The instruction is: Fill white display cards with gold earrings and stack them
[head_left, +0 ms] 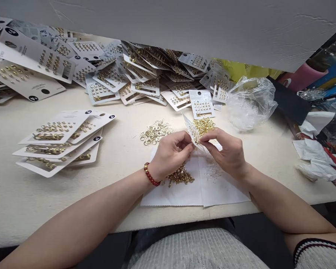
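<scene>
My left hand [175, 153] pinches the left edge of a white earring card [190, 129], which is tilted up above the paper. On the card's other side my right hand [225, 151] has thumb and fingertips closed at its lower edge; whether a small earring part is between them is too small to tell. Gold studs [182, 175] lie heaped under my left hand on white paper [170, 196]. Tiny clear pieces [212, 170] are scattered on the paper's right half. Behind the hands are a pile of gold rings [204, 125] and a paler pile of small hoops [156, 131].
Filled earring cards [64, 142] are stacked at the left. A large heap of carded earrings [145, 67] runs along the back, beneath a grey panel [184, 26]. Toward the right are a clear plastic bag [248, 104] of small pieces and crumpled tissues [316, 160].
</scene>
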`<state>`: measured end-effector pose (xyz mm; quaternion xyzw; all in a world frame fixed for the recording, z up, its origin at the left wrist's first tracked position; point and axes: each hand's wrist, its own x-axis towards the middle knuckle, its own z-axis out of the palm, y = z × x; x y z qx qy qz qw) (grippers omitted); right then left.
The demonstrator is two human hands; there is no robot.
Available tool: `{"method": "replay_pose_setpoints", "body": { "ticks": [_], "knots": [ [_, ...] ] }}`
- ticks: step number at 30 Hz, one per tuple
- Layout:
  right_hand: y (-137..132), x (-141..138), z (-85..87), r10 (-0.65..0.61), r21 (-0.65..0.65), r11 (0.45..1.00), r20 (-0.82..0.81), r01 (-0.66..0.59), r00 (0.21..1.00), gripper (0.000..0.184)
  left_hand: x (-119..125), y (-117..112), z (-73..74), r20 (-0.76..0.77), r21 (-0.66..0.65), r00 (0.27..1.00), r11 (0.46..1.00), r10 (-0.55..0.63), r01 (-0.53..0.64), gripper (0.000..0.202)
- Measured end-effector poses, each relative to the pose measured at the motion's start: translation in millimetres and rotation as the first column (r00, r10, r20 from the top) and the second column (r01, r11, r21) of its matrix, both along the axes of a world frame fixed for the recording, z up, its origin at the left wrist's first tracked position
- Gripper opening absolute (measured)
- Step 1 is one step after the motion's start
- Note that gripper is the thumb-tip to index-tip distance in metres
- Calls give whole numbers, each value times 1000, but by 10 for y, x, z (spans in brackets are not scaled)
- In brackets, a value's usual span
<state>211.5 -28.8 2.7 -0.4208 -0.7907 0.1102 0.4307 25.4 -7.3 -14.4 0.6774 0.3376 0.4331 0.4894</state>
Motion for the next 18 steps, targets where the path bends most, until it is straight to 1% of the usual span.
{"method": "replay_pose_setpoints", "body": {
  "ticks": [2, 4, 12, 18],
  "knots": [
    [-8, 13, -7, -31, -34, 999, -41, 29, 999, 8, 1, 3, -15, 41, -74, 999, 997, -20, 23, 12],
    [-15, 20, -18, -43, -71, 997, -77, 37, 996, 8, -3, 7, -24, 51, -98, 998, 995, -27, 32, 10],
    [-11, 14, -70, -51, -244, 969, -298, -24, 953, 14, -14, 22, -14, 54, -127, 998, 991, -36, 42, 8],
    [-10, 1, -59, -69, -335, 941, -349, -56, 934, 14, -6, 22, -30, 65, -142, 997, 989, -35, 44, 8]
  ]
}}
